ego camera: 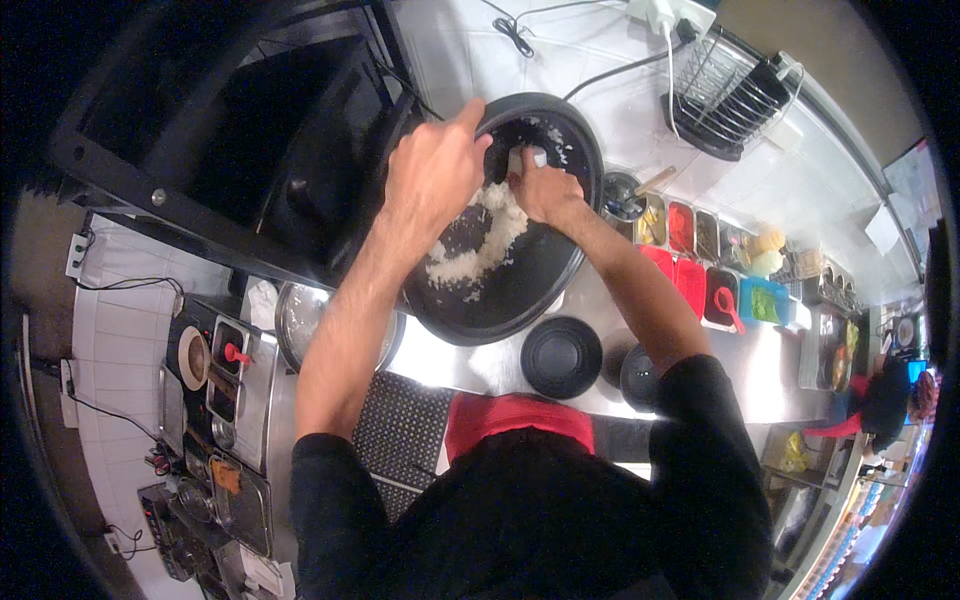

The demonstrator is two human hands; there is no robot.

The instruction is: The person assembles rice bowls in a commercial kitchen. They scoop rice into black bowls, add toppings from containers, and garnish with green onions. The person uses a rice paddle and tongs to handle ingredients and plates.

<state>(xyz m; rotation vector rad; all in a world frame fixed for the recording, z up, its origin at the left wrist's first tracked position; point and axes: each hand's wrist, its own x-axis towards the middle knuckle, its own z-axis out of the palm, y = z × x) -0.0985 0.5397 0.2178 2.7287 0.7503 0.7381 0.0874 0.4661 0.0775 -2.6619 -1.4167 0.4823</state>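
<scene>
A large black rice pot point(517, 300) stands tilted on the steel counter before me, its mouth turned towards me. Cooked white rice point(487, 244) lies in a curved clump inside, with loose grains stuck to the far wall. My left hand point(441, 161) grips the pot's upper left rim. Reaching into the pot, my right hand point(546, 191) holds a small white utensil point(516, 160), mostly covered by the fingers; its exact kind is hidden. Below the pot sits a black bowl point(561, 357), and a second black bowl point(640, 376) is partly behind my right arm.
A large black appliance point(300, 180) rises at the left. Right of the pot are a small pot with a wooden handle point(654, 182), several ingredient containers point(680, 226) and a red spoon point(726, 304). A wire rack point(724, 97) hangs on the wall. Another person point(885, 405) stands far right.
</scene>
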